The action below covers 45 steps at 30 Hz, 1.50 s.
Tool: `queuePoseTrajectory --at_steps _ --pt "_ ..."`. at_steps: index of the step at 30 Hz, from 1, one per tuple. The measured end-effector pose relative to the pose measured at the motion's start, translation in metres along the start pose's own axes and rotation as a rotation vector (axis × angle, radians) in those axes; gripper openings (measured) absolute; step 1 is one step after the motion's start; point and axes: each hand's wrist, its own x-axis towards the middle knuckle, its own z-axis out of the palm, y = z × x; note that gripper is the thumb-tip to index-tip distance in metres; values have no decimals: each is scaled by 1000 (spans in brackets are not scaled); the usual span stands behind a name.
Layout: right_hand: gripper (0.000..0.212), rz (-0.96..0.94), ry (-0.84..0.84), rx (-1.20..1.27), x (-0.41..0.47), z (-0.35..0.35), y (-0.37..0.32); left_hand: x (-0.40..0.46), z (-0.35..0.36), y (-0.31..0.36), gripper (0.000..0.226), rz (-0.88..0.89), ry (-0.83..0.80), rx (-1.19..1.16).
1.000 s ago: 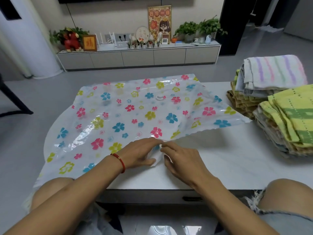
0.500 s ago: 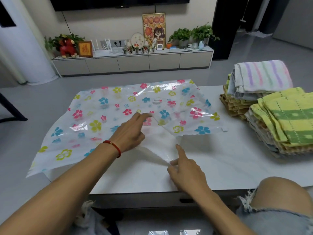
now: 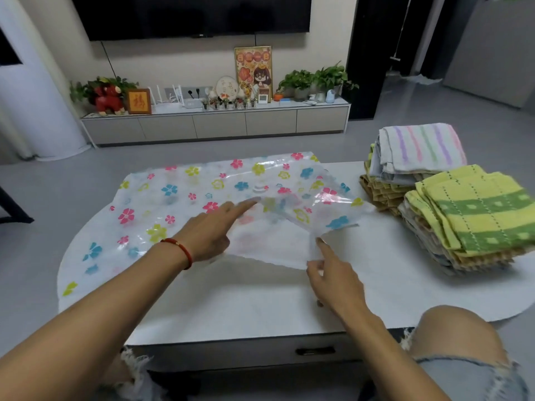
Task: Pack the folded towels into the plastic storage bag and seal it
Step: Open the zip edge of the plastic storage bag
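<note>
A clear plastic storage bag (image 3: 173,204) printed with coloured flowers lies across the left and middle of the white table (image 3: 260,302). My left hand (image 3: 214,227) reaches flat into the bag's mouth, fingers stretched under the raised upper sheet. My right hand (image 3: 333,273) pinches the bag's lower edge at the near side. Two stacks of folded towels stand at the right: a near stack topped by a yellow-green towel (image 3: 474,209) and a far stack topped by a pastel-striped towel (image 3: 419,146).
A low TV cabinet (image 3: 214,125) with plants, frames and small items runs along the far wall. A white column (image 3: 34,96) stands at the left. My knees show below the table's front edge, where a drawer handle (image 3: 315,351) sits.
The bag's mouth has been pulled open: my left hand went from the near corner forward under the upper sheet, which lifted. My right hand keeps hold of the lower edge.
</note>
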Motion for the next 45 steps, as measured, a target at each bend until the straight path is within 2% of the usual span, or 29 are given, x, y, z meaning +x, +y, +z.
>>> queuePoseTrajectory --at_steps 4,7,9,11,13,16,18,21,25,26,28,30,34,36,37,39,41,45 --pt "64 301 -142 544 -8 -7 6 14 -18 -14 100 -124 120 -116" --pt "63 399 -197 727 -11 -16 6 13 -20 -15 101 -137 118 -172" --pt "55 271 -120 578 -12 -18 -1 9 -17 -12 105 -99 66 -173" --pt "47 -10 14 221 -14 -20 -16 3 -13 -11 107 -67 20 -169" --pt "57 -168 -8 -66 -12 -22 -26 -3 -10 -11 110 -47 -12 -168" --pt "69 26 -108 -158 2 -23 -11 -10 -14 -22 115 -62 -41 -201" --pt "61 173 -85 -25 9 -22 5 -10 -20 -31 114 -102 -34 -204" --pt "54 273 -88 264 13 -26 11 -10 -27 -32 107 -151 0 -216" --pt "20 345 -101 611 16 -38 22 -10 -24 -29 109 -135 1 -194" --pt "19 357 -95 687 17 -41 23 -9 -22 -30 110 -140 6 -171" --pt "31 347 -52 732 18 -40 24 -8 -22 -28 106 -168 1 -202" --pt "47 221 39 542 11 -32 9 -7 -25 -24 99 -168 -29 -280" --pt "46 -407 264 -49 -22 19 -54 -6 -23 -16 93 -114 -67 -284" --pt "46 -614 311 -260 -26 48 -88 -6 -19 -16 83 -86 -54 -273" --pt "40 -675 320 -320 -23 61 -98 -9 -16 -17 75 -73 -47 -262" --pt "13 -712 361 -373 -15 73 -110 -18 -9 -20 49 -44 -36 -229" --pt "11 -689 384 -354 -6 77 -110 -33 0 -25 35 -62 -50 -219" --pt "11 -699 347 -166 -8 75 -98 -45 4 -29 60 -156 -58 -293"
